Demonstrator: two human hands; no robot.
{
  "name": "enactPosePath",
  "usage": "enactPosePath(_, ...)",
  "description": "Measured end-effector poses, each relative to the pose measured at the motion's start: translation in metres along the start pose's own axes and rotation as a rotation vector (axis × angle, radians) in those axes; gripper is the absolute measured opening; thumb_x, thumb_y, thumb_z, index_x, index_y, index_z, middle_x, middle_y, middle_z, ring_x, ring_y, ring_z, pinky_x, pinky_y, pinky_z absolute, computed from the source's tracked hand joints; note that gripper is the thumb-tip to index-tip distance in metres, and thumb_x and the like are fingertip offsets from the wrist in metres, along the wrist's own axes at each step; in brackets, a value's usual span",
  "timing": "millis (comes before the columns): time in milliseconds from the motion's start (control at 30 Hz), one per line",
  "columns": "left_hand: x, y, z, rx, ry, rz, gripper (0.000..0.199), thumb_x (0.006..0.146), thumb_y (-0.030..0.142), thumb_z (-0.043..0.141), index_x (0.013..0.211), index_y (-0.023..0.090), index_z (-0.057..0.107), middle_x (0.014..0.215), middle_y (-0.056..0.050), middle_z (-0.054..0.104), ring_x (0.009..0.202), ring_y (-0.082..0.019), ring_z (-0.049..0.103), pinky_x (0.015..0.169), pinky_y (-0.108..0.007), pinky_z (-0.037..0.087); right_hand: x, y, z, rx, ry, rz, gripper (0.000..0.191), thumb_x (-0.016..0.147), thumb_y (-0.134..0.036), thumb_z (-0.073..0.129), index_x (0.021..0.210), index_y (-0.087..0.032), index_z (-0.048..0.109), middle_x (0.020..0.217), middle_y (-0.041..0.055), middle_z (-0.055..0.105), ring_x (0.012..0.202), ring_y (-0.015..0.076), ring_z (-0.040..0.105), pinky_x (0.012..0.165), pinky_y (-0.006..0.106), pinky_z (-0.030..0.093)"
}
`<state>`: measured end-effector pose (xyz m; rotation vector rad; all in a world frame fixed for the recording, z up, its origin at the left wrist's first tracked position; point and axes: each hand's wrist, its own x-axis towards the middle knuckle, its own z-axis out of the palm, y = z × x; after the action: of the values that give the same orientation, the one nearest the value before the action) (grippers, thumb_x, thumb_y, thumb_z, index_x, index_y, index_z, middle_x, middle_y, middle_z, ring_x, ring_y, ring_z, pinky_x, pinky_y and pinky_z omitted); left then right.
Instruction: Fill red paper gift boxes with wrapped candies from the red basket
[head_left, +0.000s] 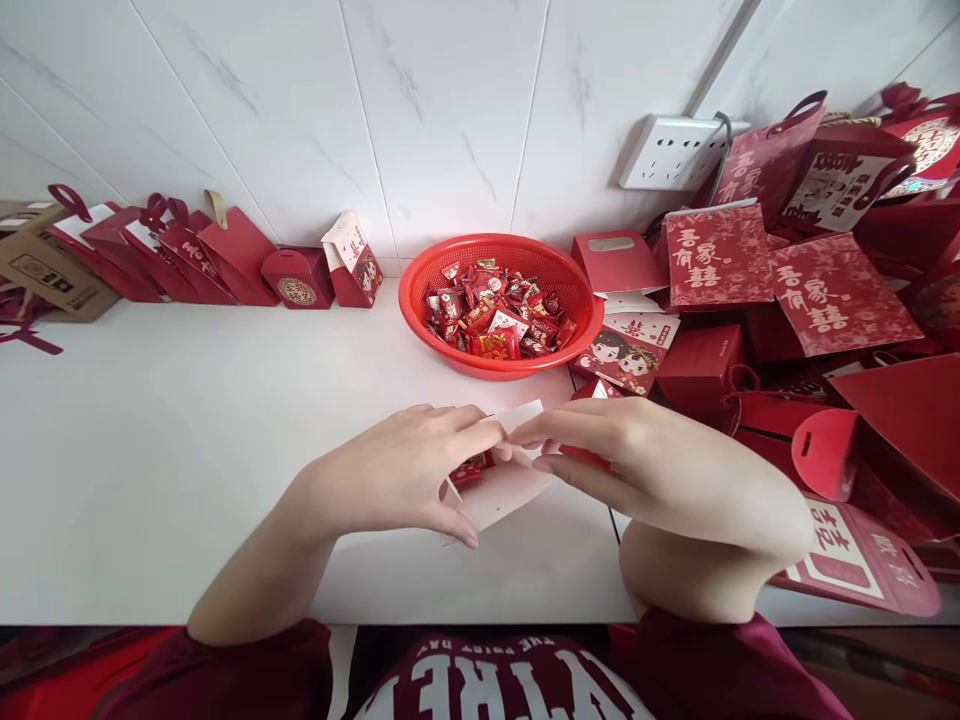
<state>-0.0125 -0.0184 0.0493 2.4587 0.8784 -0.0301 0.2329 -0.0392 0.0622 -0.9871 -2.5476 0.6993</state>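
Note:
My left hand (409, 465) curls around the left side of a small paper candy box (514, 497), its thumb at the near edge and its fingers over the top. Red-wrapped candies (471, 470) show inside through the gap between my hands. My right hand (619, 445) comes from the right, with bent fingers closed at the box's upper flap (527, 410). The fingertips of both hands meet over the box, and part of it is hidden under them. Just beyond stands a red plastic basket (411, 315) holding many wrapped candies (499, 318).
Along the wall at left stands a row of red gift boxes (240, 255), with a brown carton (56, 270) at its end. Red boxes and printed cartons (720, 260) pile up at right. A white power strip (671, 152) leans on the tiled wall. The white counter (187, 430) ends near my body.

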Motion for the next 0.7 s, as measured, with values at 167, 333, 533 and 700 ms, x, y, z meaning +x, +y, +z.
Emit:
enactPosePath(167,-0.001,-0.004,-0.001,0.025,0.021,0.018,0.056,0.075,0.045,0.079,0.123,0.031,0.055,0.116,0.0,0.061,0.101,-0.023,0.06,0.087,-0.031,0.04,-0.008,0.005,-0.009,-0.042,0.071,0.044,0.026,0.098,-0.024,0.052,0.119,-0.025,0.066,0.102,0.0046,0.075,0.085,0.0197,0.072,0.072,0.029,0.055)
enactPosePath(333,0.002,-0.014,-0.006,0.076,0.12,-0.028,0.022,0.094,0.042,0.055,0.105,0.025,0.064,0.096,0.0,0.064,0.081,-0.018,0.06,0.072,-0.028,0.038,-0.009,0.01,-0.02,-0.058,0.157,0.149,0.023,0.098,-0.028,0.05,0.111,-0.022,0.068,0.099,0.0049,0.075,0.083,0.0194,0.072,0.071,0.028,0.056)
enactPosePath(533,0.007,-0.027,-0.007,0.176,0.298,-0.034,0.023,0.087,0.011,0.047,0.072,0.021,0.061,0.072,0.003,0.063,0.067,-0.013,0.055,0.064,-0.027,0.034,-0.027,0.022,-0.026,-0.072,0.285,0.322,0.026,0.097,-0.037,0.052,0.116,-0.025,0.067,0.104,0.0037,0.075,0.089,0.0215,0.071,0.074,0.03,0.054)
enactPosePath(700,0.006,-0.028,-0.007,0.128,0.293,0.093,0.039,0.082,0.003,0.044,0.091,0.028,0.074,0.083,0.004,0.069,0.076,-0.014,0.06,0.072,-0.026,0.04,-0.021,0.049,-0.046,-0.237,0.393,0.529,0.026,0.097,-0.038,0.05,0.108,-0.026,0.071,0.102,0.0027,0.076,0.09,0.0229,0.07,0.078,0.032,0.052)
